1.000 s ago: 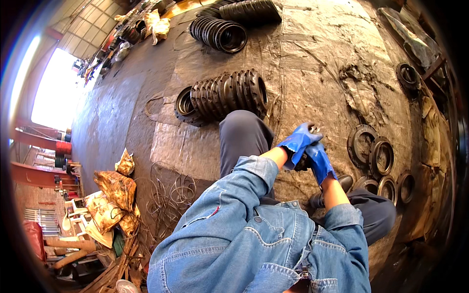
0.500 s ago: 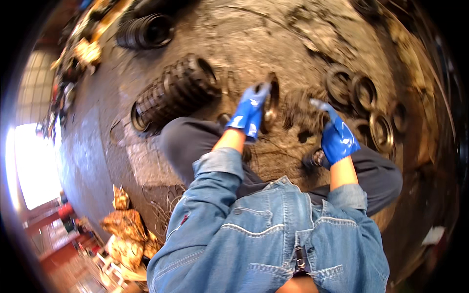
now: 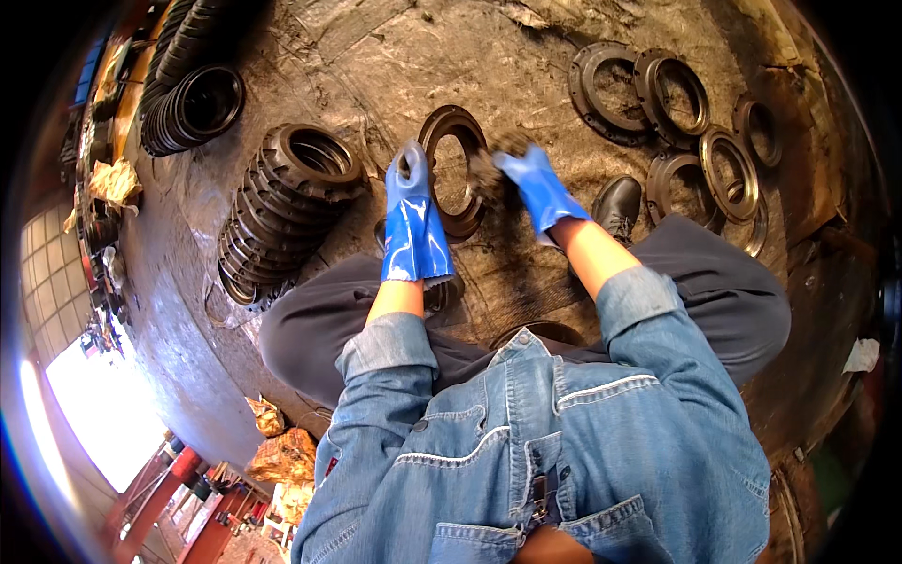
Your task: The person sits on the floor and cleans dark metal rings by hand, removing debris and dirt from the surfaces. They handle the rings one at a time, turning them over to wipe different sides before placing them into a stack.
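Head view: nearest the camera, a denim jacket [image 3: 564,451] and dark trousers [image 3: 310,329] fill the lower frame, the person seated or crouched on a grimy floor [image 3: 526,75]. Both forearms reach forward in blue gloves. The left hand [image 3: 412,202] is closed on the left rim of a rusty metal ring [image 3: 453,171], holding it upright or tilted on the floor between the knees. The right hand [image 3: 533,185] is curled around a dark wad [image 3: 489,169], blurred, pressed against the ring's right rim; what the wad is cannot be told. A black shoe [image 3: 618,205] sits just right of that hand. Left of the ring, a row of like rings [image 3: 282,202] lies stacked on edge, with a second row [image 3: 188,103] farther off. To the right and beyond, loose rings [image 3: 700,141] lie flat on the floor, some overlapping.
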A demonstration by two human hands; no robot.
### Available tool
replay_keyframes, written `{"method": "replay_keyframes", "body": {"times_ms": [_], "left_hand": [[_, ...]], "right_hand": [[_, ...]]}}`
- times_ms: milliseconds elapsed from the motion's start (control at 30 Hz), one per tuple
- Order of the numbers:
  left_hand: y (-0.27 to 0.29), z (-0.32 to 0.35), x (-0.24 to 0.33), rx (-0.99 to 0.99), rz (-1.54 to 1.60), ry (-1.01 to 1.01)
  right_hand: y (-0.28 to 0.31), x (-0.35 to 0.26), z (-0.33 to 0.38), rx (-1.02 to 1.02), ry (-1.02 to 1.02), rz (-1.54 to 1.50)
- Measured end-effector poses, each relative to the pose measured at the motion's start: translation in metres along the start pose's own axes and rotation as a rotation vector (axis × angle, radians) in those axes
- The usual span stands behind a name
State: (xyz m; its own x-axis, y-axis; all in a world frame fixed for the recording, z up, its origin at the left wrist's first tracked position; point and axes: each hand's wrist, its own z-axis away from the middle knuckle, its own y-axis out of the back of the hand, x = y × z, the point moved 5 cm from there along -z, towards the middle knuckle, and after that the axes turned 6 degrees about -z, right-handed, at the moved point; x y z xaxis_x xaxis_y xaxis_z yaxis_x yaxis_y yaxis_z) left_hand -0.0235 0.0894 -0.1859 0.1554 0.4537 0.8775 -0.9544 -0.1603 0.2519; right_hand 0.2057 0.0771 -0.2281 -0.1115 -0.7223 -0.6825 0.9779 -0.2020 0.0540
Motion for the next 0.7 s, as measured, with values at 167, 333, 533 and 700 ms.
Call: {"method": "replay_keyframes", "body": {"times_ms": [167,333,533,700], "left_hand": [[-0.006,-0.004,0.017,-0.019,-0.086,-0.051],[-0.016,-0.001,0.019,-0.010,-0.121,-0.013],[-0.009,0.011,0.041,0.066,-0.186,-0.054],[-0.016,0.002,0.034,0.050,-0.220,-0.096]], "right_hand": [[-0.055,-0.035,-0.038,-0.139,0.877,-0.048],[-0.044,0.037,-0.038,0.149,1.282,0.636],[-0.059,0.020,-0.003,-0.307,0.468,1.132],[-0.056,0.018,0.001,-0.653,0.022,0.925]]}}
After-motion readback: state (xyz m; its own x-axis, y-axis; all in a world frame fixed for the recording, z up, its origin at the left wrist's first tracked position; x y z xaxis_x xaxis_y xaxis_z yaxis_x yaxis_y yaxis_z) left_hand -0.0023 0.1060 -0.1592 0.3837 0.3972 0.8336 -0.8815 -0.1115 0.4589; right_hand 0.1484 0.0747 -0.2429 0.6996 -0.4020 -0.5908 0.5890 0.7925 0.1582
